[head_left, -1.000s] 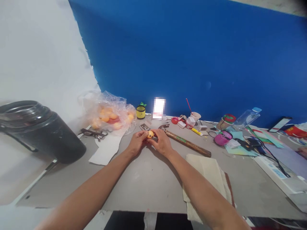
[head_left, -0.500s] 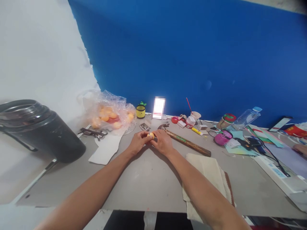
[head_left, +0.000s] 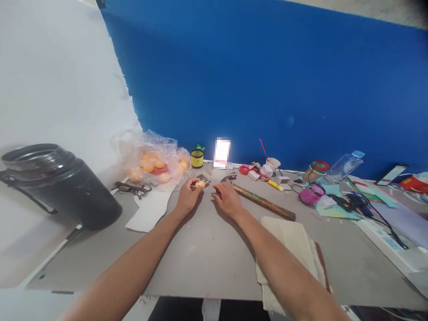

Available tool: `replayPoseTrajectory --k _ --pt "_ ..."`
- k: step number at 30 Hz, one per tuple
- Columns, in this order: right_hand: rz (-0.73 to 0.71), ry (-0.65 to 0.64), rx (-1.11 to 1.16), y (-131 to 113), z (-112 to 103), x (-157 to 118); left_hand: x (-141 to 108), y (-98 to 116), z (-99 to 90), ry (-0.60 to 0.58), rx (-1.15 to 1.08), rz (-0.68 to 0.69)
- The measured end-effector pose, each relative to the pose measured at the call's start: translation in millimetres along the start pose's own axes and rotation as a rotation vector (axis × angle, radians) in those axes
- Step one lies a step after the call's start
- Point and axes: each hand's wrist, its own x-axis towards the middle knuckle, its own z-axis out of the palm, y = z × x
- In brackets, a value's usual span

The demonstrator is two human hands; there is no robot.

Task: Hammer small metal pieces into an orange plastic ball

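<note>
My left hand (head_left: 187, 196) is closed, holding a small orange ball (head_left: 200, 184) with whitish and dark marks between thumb and fingers. It looks like the orange balls (head_left: 150, 162) in the clear plastic bag (head_left: 160, 141) at the back left. My right hand (head_left: 228, 199) is a short way off, its fingers curled together. A small dark bit shows at those fingertips, too small to name. Just behind the right hand lies a claw hammer (head_left: 264, 201) with a worn wooden handle. A small open box (head_left: 203, 179) of metal pieces sits behind the ball, partly hidden.
On the left stand a large dark flask (head_left: 76, 189), eyeglasses (head_left: 132, 189) and white paper (head_left: 150, 211). A folded cloth (head_left: 289, 243) lies under my right forearm. Along the back are a yellow pot (head_left: 197, 158), a paper cup (head_left: 273, 163) and a plastic bottle (head_left: 344, 168); a power strip (head_left: 384, 238) is at right.
My hands have come apart: the left has moved left with the ball, while the right has let go of it and stays near the hammer head. The view has shifted slightly.
</note>
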Motion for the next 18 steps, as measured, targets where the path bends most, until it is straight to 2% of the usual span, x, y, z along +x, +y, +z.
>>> replayPoseTrajectory --k 4,6,9,12,18 --pt "-0.006 0.027 -0.002 -3 0 -1 3 -3 1.8 -0.048 -0.221 -0.115" --pt "0.017 0.038 0.018 -4 0 1 5 -6 2.3 -0.040 -0.241 -0.124" --pt "0.155 0.076 0.148 -4 -3 8 9 -8 1.6 0.005 -0.205 -0.107" --pt "0.400 0.108 0.468 -6 -10 21 9 -8 1.0 0.021 -0.191 -0.091" --pt "0.881 0.142 1.297 -27 -34 54 3 -3 3.2 -0.064 -0.136 -0.029"
